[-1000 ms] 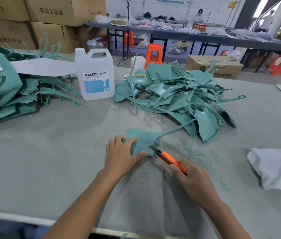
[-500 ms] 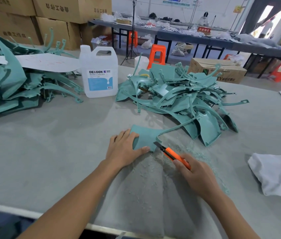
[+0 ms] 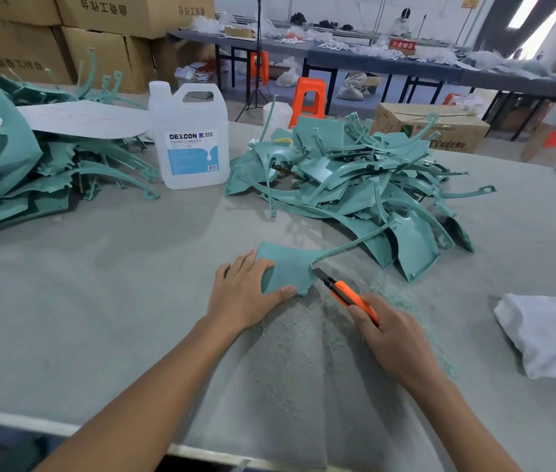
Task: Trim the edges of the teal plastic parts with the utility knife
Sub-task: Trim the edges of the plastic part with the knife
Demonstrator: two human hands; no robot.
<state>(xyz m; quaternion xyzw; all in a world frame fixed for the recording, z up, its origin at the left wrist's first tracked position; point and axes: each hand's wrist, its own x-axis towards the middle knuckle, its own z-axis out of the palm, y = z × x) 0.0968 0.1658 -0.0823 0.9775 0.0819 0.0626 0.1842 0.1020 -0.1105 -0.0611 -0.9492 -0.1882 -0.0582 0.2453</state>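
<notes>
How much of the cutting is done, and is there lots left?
Done: some trimming, judging by the teal shavings on the table. In hand: the left hand holds one part down while the right hand grips the knife, blade at the part's edge. Left: probably plenty. I cannot tell whether the middle pile or the left pile is trimmed.

A grey felt-covered worktable (image 3: 99,301) is seen nearest. Cardboard boxes (image 3: 106,52) are stacked at the far left. Long dark tables (image 3: 406,68) are lined across the far side, with orange stools (image 3: 309,93) and a tripod (image 3: 259,46) set on the bluish floor (image 3: 346,107). Daylight is let in through an opening (image 3: 523,11) at the far right.
</notes>
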